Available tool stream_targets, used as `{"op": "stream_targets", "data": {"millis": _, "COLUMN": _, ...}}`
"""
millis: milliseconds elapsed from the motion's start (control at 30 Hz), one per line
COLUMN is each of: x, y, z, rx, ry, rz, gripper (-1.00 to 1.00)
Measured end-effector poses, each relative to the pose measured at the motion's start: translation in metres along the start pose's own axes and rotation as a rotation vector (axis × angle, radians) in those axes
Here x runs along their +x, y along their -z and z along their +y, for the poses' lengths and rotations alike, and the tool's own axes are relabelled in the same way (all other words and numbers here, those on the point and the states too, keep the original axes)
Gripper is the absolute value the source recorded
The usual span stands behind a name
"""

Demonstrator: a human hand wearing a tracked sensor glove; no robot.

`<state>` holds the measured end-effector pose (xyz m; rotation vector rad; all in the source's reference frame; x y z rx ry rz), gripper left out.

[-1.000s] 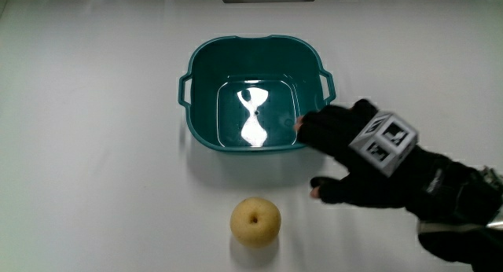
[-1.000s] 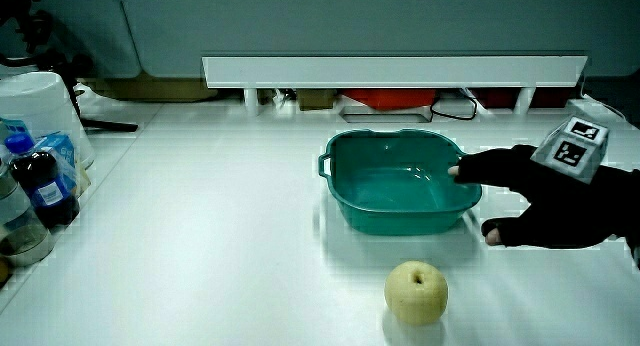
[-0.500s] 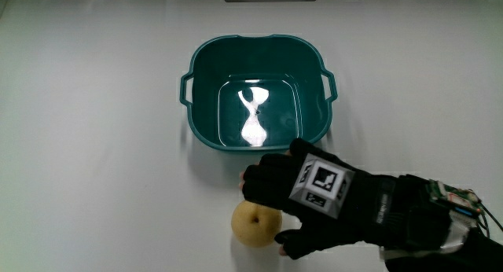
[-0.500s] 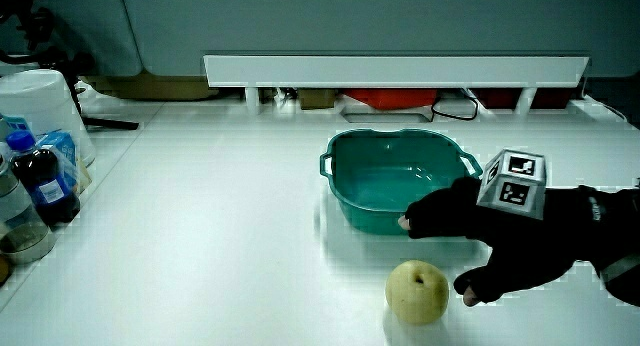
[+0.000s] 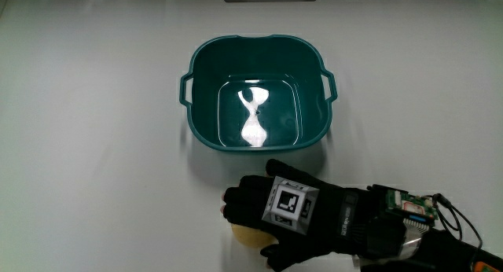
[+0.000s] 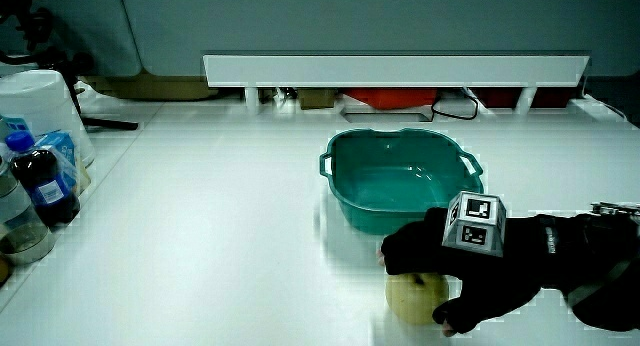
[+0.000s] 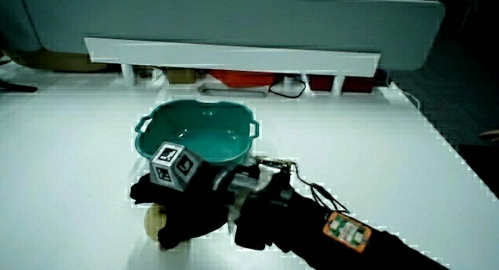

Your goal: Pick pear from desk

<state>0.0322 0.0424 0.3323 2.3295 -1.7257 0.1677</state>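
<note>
- The pear (image 5: pixel 245 234) sits on the white surface (image 5: pixel 94 146), nearer to the person than the teal basin (image 5: pixel 257 91) and just clear of the basin's wall; only a pale yellow sliver of it shows under the glove in the main view, and a little more of its lower body shows in both side views (image 6: pixel 412 298) (image 7: pixel 154 221).
- The hand (image 5: pixel 287 213) lies over the top of the pear, with its fingers (image 6: pixel 405 254) draped across the crown and the thumb (image 6: pixel 452 311) down beside the fruit. The fingers are curling around the pear, but whether the grip has fully closed on it cannot be told.
- The pear looks round, firm and smooth-skinned, so it probably weighs a fair bit for its size and could roll or slip out of a loose hold. The skin likely bruises under a hard pinch.
- The best hold seems to be around the widest part of the body, with fingers and thumb on opposing flanks, not just the top.
- The basin stands empty, showing only a bright glare on its floor.
- In a side view, bottles (image 6: pixel 38 186) stand at the surface's edge, well apart from the pear.
</note>
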Motion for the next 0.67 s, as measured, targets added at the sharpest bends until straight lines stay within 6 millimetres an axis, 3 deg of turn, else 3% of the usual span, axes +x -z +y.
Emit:
{"op": "stream_targets", "data": {"millis": 333, "x": 0.007, "y": -0.007, "z": 0.002, "rx": 0.002, "ry": 0.014, "rz": 0.056, "gripper": 1.00}}
{"op": "stream_targets", "data": {"millis": 667, "x": 0.042, "y": -0.004, "z": 0.012, "rx": 0.039, "ry": 0.088, "rz": 0.151, "gripper": 1.00}}
